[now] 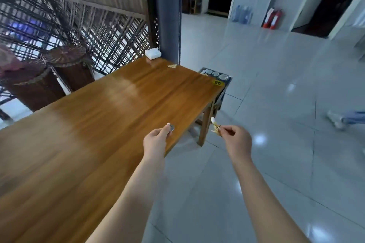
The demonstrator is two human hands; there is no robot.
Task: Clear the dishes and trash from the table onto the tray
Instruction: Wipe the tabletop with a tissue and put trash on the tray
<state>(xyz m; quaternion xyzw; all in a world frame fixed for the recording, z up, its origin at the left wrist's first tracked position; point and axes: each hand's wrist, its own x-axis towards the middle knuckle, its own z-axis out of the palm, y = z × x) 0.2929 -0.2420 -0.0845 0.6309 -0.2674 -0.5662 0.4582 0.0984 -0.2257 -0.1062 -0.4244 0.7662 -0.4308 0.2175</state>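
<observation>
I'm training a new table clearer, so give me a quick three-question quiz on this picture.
1. True or false: the left hand pinches a small round piece, the right hand a yellow-and-white scrap.
2. The paper scrap left on the table lies: A) at the near end; B) at the far end, near the white box; C) mid-table.
3. Fill in: the yellow sticker at the table's corner reads __.
Key: 1 true; 2 B; 3 05.
</observation>
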